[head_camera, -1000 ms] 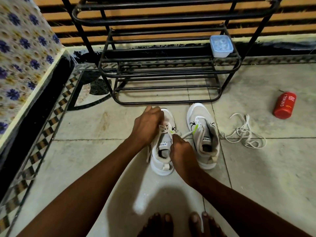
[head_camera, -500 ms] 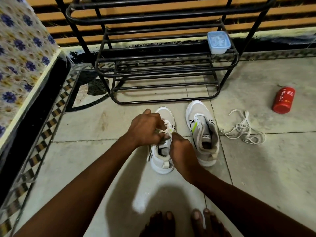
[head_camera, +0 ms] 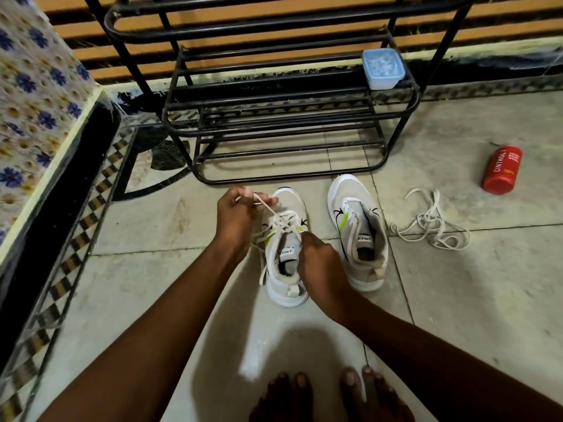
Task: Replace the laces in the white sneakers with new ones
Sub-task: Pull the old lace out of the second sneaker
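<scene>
The left sneaker (head_camera: 285,248) stands on the floor (head_camera: 457,300) at 12 o'clock from the feet. The left hand (head_camera: 236,213) has moved out toward 10 o'clock since a moment ago; it pinches the lace (head_camera: 281,222) and draws it tight. The right hand (head_camera: 320,263) is closed at the shoe collar; what it holds I cannot tell. The right sneaker (head_camera: 358,229) has no lace yet, so about half remains

Single view, head-worn, wide-angle. Looks forward and steeply down from above the person's own arms onto the tiled floor (head_camera: 457,300). Bare toes (head_camera: 329,391) at bottom edge, black shoe rack (head_camera: 274,123) and striped wall at top. Near range; edges bowed by the lens. No second view to overlap.
</scene>
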{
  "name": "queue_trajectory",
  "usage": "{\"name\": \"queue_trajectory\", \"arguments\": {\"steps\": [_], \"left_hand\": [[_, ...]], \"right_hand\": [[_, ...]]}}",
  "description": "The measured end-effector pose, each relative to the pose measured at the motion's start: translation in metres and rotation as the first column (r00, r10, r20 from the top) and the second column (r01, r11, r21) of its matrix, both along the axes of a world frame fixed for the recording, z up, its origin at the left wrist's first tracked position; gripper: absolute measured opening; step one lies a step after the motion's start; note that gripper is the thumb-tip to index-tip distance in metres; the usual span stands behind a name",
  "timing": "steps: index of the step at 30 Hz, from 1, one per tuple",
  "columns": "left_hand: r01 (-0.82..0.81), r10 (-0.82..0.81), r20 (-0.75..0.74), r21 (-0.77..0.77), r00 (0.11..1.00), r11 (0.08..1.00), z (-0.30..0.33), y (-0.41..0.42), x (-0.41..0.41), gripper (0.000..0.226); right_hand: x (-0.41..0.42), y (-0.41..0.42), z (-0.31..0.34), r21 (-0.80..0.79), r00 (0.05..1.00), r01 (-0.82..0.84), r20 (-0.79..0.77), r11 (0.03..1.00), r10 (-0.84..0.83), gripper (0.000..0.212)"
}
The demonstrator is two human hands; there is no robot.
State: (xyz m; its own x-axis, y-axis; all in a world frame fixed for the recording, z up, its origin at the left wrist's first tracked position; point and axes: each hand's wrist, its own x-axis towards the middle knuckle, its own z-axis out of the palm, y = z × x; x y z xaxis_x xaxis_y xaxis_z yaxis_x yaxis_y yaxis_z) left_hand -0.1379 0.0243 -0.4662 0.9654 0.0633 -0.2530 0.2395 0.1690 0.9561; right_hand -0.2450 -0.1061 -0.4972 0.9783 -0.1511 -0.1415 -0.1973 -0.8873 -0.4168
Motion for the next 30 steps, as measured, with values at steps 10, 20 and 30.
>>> {"name": "queue_trajectory", "arguments": {"steps": [10,20,30], "left_hand": [[0.159,-0.796,0.085,0.962,0.599,0.222,-0.016,0.001,-0.009,0.013],[0.124,-0.385,0.072,0.878,0.92,0.462,-0.019,0.037,0.009,0.017],[0.285,-0.732,0.028,0.91,0.681,0.3,-0.033,0.048,-0.01,0.085]], "right_hand": [[0.0,-0.004,-0.003,0.056,0.995,0.036,0.094,0.998,-0.041,0.03],[0.007,-0.007,-0.013,0.191,0.957,0.02,0.28,0.981,-0.074,0.041],[0.063,-0.016,0.01,-0.122,0.925,-0.351,0.11,0.929,0.364,0.03]]}}
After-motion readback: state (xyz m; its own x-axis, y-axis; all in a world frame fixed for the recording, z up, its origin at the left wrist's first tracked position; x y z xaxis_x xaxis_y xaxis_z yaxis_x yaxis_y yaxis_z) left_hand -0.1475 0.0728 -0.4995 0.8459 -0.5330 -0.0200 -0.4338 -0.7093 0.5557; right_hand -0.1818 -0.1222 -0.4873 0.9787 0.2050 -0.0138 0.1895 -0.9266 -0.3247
